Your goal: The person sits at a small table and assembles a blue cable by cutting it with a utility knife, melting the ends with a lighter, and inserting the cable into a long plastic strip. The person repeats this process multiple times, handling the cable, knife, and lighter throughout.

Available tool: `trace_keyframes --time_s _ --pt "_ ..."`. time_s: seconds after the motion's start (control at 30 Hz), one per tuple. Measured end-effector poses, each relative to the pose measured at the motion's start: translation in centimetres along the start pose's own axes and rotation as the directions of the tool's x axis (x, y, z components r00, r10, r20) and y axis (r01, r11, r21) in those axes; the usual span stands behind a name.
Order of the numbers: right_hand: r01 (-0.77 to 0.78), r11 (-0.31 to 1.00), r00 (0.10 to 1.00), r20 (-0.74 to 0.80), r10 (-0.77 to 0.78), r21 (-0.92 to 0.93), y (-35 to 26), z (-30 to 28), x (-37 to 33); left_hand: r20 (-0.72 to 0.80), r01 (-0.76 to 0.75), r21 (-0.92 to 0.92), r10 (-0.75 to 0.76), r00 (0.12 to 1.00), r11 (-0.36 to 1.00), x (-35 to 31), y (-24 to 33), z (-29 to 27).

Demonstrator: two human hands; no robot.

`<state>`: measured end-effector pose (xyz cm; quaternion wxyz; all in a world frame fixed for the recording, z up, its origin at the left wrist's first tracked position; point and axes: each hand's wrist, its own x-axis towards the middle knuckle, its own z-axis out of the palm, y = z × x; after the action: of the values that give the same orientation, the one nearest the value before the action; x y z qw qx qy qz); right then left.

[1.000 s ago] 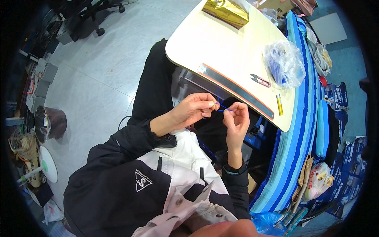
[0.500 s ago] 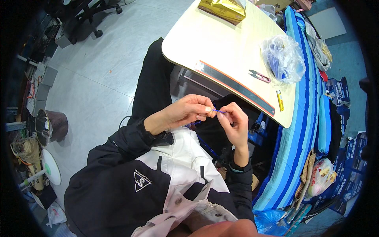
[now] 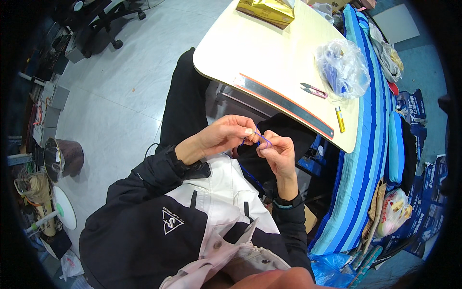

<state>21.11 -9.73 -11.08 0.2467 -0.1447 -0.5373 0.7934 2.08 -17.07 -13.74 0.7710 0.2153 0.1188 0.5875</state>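
Above my lap, a thin blue cord (image 3: 265, 140) runs between my two hands. My left hand (image 3: 222, 134) pinches it between thumb and fingertips. Close by on the right, my right hand (image 3: 279, 153) is closed on the cord too, with a small loop standing out at its fingertips. More of the blue cord hangs down below the hands over my dark trousers. On the table in front lie a dark ruler with orange edges (image 3: 284, 106), small pink-handled thread snips (image 3: 314, 90) and a yellow glue tube (image 3: 340, 119).
The pale table (image 3: 250, 48) has its rounded edge just ahead of my hands. A clear plastic bag with blue contents (image 3: 342, 70) and a gold box (image 3: 269, 12) rest on it. Right of it runs a blue striped cushion (image 3: 353, 192). A bin (image 3: 65, 158) stands on the floor at left.
My right hand has moved slightly down and left, its fingers more curled. The cord between the hands, straight before, now bends into a small loop.
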Motion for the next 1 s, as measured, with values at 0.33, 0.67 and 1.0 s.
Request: trace_keyframes --time_s 0.33,0.67,1.0 --pt "0.089 0.98 0.996 -0.046 -0.082 0.177 1.0 -0.3 -0.1 0.016 -0.015 0.008 0.015 1.0 1.0 0.0 0.1 0.1" --pt "0.152 0.965 0.986 -0.1 -0.133 0.214 2.5 -0.2 0.1 0.002 -0.004 0.389 0.004 1.0 0.921 -0.4 -0.1 0.7" --pt "0.095 0.928 0.96 -0.213 -0.181 -0.359 -3.3 2.1 -0.2 0.214 -0.259 0.944 0.219 0.952 0.203 -0.2 1.2 1.5"
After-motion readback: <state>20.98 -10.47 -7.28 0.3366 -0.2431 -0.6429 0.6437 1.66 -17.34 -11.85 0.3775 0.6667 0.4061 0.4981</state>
